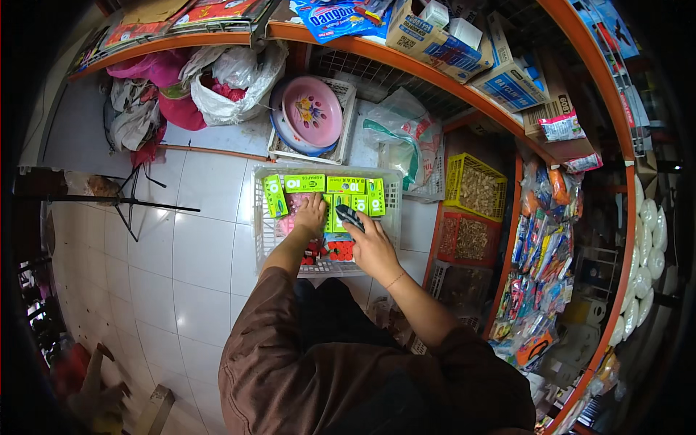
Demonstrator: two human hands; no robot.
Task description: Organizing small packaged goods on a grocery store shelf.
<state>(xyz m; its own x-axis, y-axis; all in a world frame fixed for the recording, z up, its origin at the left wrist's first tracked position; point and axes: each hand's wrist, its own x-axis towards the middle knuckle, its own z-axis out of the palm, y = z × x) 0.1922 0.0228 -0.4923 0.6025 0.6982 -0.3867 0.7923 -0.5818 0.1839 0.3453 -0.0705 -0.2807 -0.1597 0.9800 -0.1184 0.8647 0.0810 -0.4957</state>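
Note:
A white plastic basket (398, 217) stands before me, holding several green staple boxes (345, 185), red items (341, 250) and a pink item in clear wrap (288, 224). My left hand (312, 215) reaches into it, fingers resting at the edge of the green boxes; whether it grips one is hidden. My right hand (374, 244) holds a dark object with pale stripes (348, 216), perhaps a stapler or a price labeller, over the boxes in the basket's right half.
Beyond the basket, a pink floral basin (312, 110) sits in a white crate. A yellow basket (474, 187) and a red basket (468, 239) stand right, beside orange-framed shelves (413, 62). A black metal stand (130, 201) is at left; another person (81, 375) is blurred at lower left.

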